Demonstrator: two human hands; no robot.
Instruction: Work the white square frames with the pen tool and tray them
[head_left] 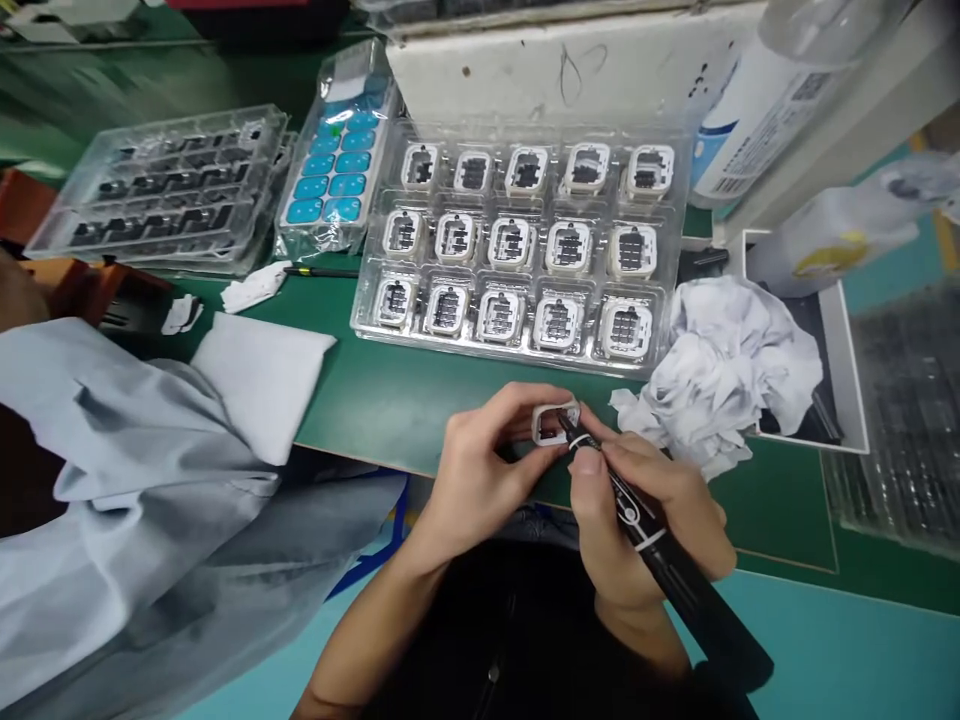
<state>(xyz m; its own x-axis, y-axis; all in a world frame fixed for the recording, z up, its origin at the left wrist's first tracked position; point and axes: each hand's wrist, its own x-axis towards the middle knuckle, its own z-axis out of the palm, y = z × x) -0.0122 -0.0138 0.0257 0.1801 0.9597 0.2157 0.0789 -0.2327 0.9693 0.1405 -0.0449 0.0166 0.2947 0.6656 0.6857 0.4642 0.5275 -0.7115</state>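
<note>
My left hand [484, 465] pinches a small white squarish housing [538, 428] with rounded corners and an open middle, just in front of the bench edge. Wrapped round a thick black marker-like pen [637, 520], my right hand [652, 510] points its tip into the housing's right side. Whether the tip touches the inner wall is hard to make out. Beyond both hands, a clear plastic tray [465, 352] carries rows of similar white housings with dark parts inside, one in each pocket.
Crumpled white paper [739, 350] lies over a white box [855, 400] at right, beside a spray bottle [840, 225] and a larger bottle [757, 110]. Blue pieces in a bagged tray [330, 170] and stacked clear trays [172, 190] stand at left. A co-worker's grey sleeve [127, 450] and folded white cloth [259, 375] are close.
</note>
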